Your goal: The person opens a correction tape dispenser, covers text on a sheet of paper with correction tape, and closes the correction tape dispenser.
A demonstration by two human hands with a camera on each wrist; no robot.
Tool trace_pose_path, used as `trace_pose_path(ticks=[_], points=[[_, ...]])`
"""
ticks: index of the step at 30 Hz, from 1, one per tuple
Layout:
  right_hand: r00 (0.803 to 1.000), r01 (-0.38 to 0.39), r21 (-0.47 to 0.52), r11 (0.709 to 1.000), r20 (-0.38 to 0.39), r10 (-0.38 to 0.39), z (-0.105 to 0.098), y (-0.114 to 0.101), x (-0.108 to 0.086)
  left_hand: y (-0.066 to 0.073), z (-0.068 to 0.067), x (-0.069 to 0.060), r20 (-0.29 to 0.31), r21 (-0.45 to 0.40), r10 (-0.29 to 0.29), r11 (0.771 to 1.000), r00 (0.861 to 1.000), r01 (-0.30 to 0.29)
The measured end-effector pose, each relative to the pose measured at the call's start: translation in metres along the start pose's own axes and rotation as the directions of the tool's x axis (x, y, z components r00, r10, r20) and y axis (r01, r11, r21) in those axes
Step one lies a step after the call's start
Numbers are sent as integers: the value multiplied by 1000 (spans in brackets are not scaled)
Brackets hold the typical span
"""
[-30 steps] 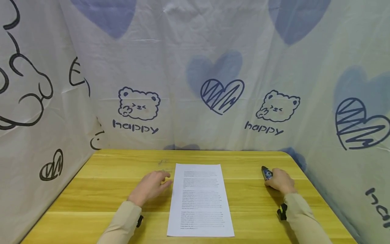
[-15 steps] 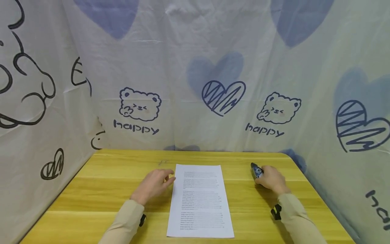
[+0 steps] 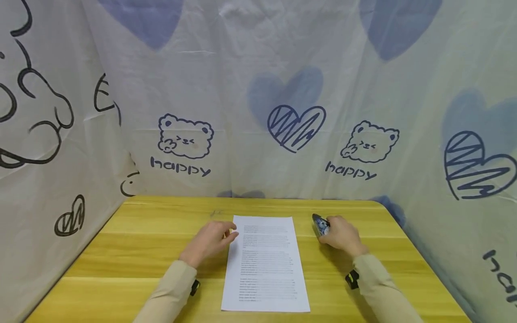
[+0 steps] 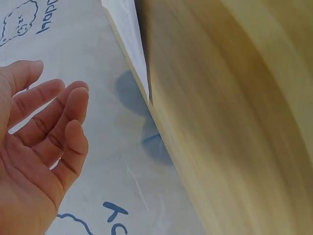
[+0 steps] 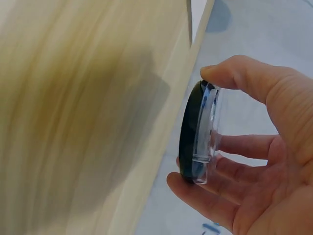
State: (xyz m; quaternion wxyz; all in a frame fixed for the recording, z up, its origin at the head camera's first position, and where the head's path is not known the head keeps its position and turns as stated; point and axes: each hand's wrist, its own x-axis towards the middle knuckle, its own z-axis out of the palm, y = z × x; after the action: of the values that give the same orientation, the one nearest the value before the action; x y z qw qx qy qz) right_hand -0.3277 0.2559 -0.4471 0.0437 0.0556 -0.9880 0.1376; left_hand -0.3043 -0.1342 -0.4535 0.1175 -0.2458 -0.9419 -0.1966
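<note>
In the head view a printed sheet of paper lies flat at the middle of the table. My left hand is at its upper left edge, fingers loosely bent and holding nothing; the left wrist view shows that same hand with its palm bare. To the right of the sheet, my right hand grips a small dark, pointed correction tape. Seen in the right wrist view, the correction tape has a dark side and a clear plastic side, pinched between thumb and fingers above the table.
The yellow wood-grain table reaches back to a pale curtain printed with hearts and bears. More curtain closes off the left side, and the right side as well.
My right hand has carried the correction tape leftward, from the table's right part toward the paper. My left hand has shifted slightly right, so its fingertips now overlap the sheet's left edge.
</note>
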Motion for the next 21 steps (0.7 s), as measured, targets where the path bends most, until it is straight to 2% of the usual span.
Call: trace_pose_path(ticks=[4, 13, 21], points=[[1000, 31, -12, 999, -6, -31, 2, -14, -2, 1, 4, 1, 6, 2, 25, 1000, 1000, -25], [994, 99, -31, 995, -41, -101, 4, -38, -3, 4, 2, 2, 4, 8, -5, 1000, 1000, 5], [980, 186, -7, 982, -73, -186, 9, -58, -4, 5, 3, 6, -32, 25, -49, 998, 998, 50]])
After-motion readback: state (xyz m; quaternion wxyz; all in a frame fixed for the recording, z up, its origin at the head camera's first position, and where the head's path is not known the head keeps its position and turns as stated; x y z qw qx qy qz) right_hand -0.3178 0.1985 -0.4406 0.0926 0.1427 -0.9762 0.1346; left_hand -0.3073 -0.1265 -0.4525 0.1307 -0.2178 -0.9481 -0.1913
